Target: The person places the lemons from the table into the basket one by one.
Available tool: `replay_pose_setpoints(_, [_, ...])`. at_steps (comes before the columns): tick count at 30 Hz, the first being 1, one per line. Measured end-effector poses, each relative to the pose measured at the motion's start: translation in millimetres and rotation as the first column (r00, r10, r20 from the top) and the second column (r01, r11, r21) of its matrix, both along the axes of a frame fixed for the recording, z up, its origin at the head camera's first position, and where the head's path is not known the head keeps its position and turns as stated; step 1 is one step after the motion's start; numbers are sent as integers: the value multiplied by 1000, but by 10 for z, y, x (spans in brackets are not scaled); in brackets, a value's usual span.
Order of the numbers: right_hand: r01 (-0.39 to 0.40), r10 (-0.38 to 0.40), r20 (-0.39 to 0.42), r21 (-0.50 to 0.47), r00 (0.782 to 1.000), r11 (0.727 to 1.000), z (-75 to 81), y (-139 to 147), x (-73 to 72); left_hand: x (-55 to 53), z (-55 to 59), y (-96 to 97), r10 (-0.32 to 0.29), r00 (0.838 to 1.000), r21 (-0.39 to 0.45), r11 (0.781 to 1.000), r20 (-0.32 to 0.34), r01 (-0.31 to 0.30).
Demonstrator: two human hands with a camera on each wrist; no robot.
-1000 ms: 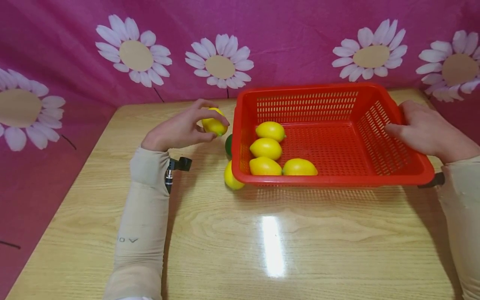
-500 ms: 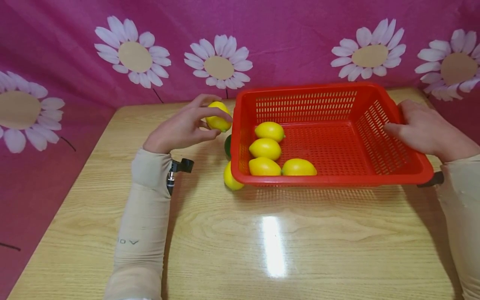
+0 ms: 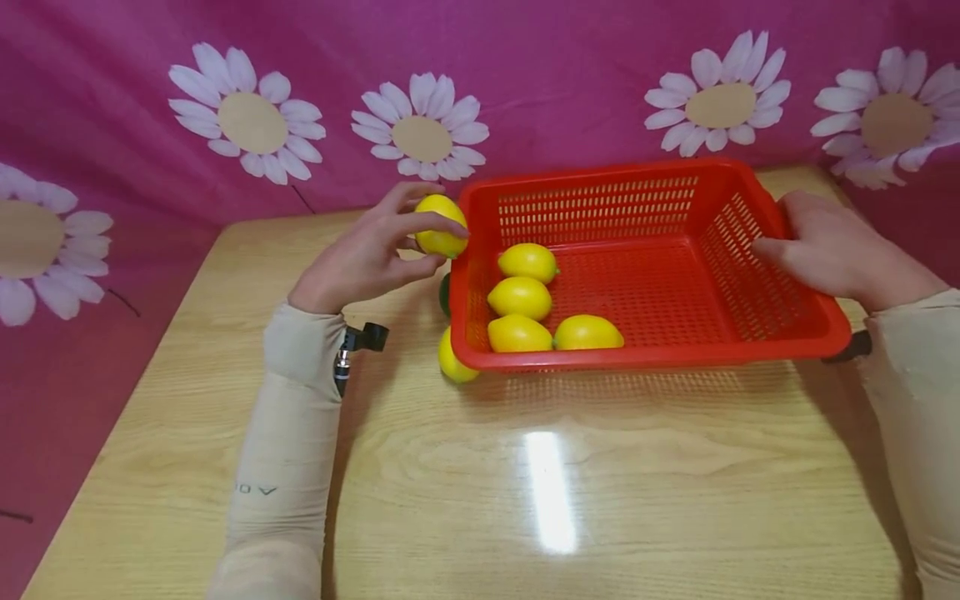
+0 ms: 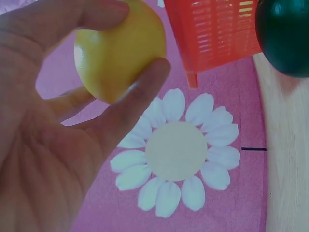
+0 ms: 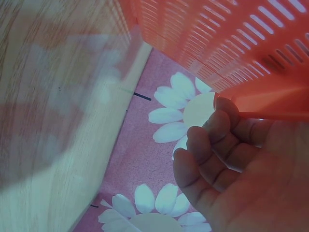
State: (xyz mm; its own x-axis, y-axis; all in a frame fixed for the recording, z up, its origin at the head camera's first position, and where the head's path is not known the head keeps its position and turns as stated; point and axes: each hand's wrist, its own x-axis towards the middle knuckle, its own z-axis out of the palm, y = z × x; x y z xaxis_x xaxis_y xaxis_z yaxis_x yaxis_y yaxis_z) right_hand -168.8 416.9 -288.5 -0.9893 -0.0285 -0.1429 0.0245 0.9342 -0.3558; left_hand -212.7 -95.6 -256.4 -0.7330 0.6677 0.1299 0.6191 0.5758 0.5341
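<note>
My left hand (image 3: pixel 367 254) pinches a yellow lemon (image 3: pixel 438 210) between thumb and fingers, raised at the left rim of a red plastic basket (image 3: pixel 622 358). In the left wrist view the lemon (image 4: pixel 118 55) sits at the fingertips, just apart from the basket. My right hand (image 3: pixel 843 250) grips the basket's right end, thumb inside and fingers curled beneath the rim, as the right wrist view shows. The basket is tilted, its right end raised. Several lemons (image 3: pixel 520 297) lie inside, gathered at the left end.
Outside the basket's left wall, another lemon (image 3: pixel 454 360) rests on the wooden table (image 3: pixel 420 492), partly hidden by the rim. Behind it is a dark green rounded object (image 4: pixel 287 36), mostly covered by the basket in the head view. A pink flowered cloth (image 3: pixel 570 92) hangs behind.
My left hand has lifted the lemon up and rightward, from beside the basket to its left rim. The right hand keeps its grip on the basket. The head view has shifted slightly.
</note>
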Motion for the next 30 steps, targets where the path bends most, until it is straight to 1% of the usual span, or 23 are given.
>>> replay_pose_setpoints(4, [-2, 2, -11, 10, 1000, 1000, 0, -5, -3, -12, 12, 41, -20, 1000, -2, 1000, -21, 20])
replay_pose_setpoints(13, [-10, 10, -9, 9, 1000, 1000, -4, -19, 0, -16, 115, 142, -41, 999, -60, 997, -33, 39])
replay_pose_setpoints(18, [-15, 15, -7, 8, 1000, 1000, 0, -27, 0, -11, 165, 202, -85, 995, -83, 993, -50, 81])
replay_pose_setpoints(25, [-12, 12, -5, -15, 1000, 1000, -9, -43, -12, -25, 219, 282, -154, 984, -113, 983, -87, 144])
replay_pose_setpoints(30, [-11, 11, 0, -21, 1000, 1000, -20, -26, -10, -44, 268, 347, -179, 981, -134, 977, -73, 168])
